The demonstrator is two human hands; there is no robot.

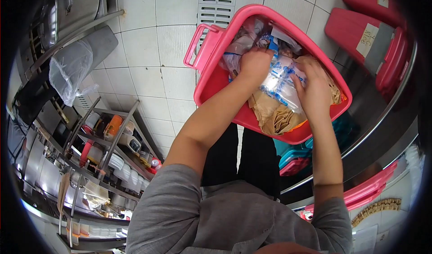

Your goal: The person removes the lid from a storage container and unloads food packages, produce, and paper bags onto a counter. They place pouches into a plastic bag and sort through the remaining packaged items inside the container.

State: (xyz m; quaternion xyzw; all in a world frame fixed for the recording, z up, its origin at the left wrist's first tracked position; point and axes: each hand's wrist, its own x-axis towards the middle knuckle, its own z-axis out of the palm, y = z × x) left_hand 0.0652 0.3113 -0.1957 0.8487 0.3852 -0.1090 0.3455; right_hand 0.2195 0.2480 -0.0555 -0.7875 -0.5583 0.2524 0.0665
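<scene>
Both of my hands reach into a large pink plastic bin (pixel 209 89) holding bags and paper. My left hand (pixel 256 65) is at the bin's left part with its fingers curled beside a blue-and-white packet; what it grips, if anything, is hidden. The fingers of my right hand (pixel 312 85) are spread over the right side of a clear plastic package with blue print (pixel 281 80). Beneath that package lie crumpled brown paper bags (pixel 274 114). Clear plastic bags (pixel 238 49) fill the bin's upper left corner.
Lidded pink bins with labels (pixel 360 38) stand at the upper right. Teal containers (pixel 292 152) are below the open bin. A metal shelf rack with bottles and bowls (pixel 117 141) stands on the left, near a grey bin with a plastic bag (pixel 101 47). A floor drain (pixel 216 6) is above.
</scene>
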